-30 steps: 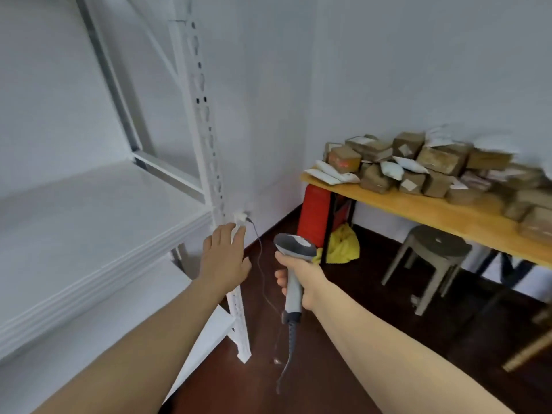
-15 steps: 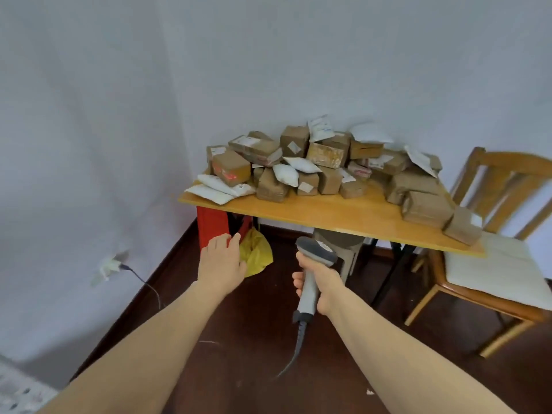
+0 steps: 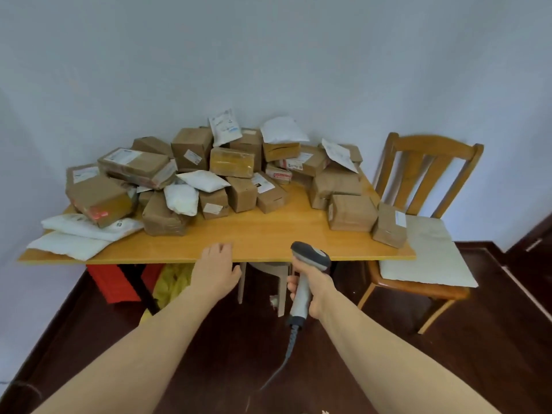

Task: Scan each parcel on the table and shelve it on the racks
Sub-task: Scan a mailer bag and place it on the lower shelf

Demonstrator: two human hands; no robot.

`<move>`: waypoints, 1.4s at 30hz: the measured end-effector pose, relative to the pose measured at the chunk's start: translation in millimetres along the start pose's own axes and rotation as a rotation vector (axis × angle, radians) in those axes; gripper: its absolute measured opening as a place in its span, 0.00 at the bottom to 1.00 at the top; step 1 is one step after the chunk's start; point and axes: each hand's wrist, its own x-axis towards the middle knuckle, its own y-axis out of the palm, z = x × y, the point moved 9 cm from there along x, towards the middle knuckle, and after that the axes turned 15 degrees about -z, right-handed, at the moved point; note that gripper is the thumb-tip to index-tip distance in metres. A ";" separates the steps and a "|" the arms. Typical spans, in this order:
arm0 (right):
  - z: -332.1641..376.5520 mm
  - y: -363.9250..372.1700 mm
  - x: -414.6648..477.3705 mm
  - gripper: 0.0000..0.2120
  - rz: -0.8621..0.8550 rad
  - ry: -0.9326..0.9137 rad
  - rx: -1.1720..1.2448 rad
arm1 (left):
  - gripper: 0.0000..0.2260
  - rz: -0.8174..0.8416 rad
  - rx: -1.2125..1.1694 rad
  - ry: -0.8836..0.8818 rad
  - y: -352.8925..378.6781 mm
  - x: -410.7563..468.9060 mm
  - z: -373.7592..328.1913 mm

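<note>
Hands first: L hand (image 3: pixel 215 271) is open, fingers straight & close together, tips over the front edge of the table (image 3: pixel 268 234). I can't tell if they touch it. R hand (image 3: pixel 312 286) is wrapped tight round the handle of the scanner (image 3: pixel 310 254), head pointing fwd toward the tabletop, cable (image 3: pixel 288 354) hanging to the floor (image 3: pixel 448 369). Parcels (image 3: pixel 209 174) are heaped across the back & left of the table: brown boxes, some white poly bags on top. Two flat white mailers (image 3: pixel 71 243) overhang the front-left corner. One small box (image 3: pixel 388 227) sits right at the front-right corner. I see a bare strip of tabletop along the front edge, mid-table. Chair (image 3: pixel 424 162) is just beside the table's right end, stool (image 3: pixel 268 268) & red crate (image 3: pixel 112 283) underneath.
</note>
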 end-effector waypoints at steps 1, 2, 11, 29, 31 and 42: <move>16.3 -7.9 14.8 0.14 -0.006 0.005 0.005 | 0.26 0.012 -0.014 0.002 8.5 16.5 -17.3; 32.7 -16.7 28.9 0.13 -0.011 0.011 0.012 | 0.26 0.031 -0.026 0.003 16.2 32.2 -36.0; 159.7 -57.1 129.3 0.12 -0.030 0.022 0.134 | 0.24 0.121 -0.230 -0.058 67.6 161.9 -167.2; 318.2 -43.2 282.5 0.12 -0.031 -0.040 0.239 | 0.22 0.323 -1.270 -1.012 216.1 409.4 -270.0; 320.9 -43.1 292.4 0.13 -0.040 -0.036 0.237 | 0.18 0.339 -1.301 -1.065 225.4 418.4 -277.4; 325.7 -35.7 318.5 0.10 -0.078 0.016 0.227 | 0.03 0.236 -1.478 -1.150 217.9 432.4 -264.3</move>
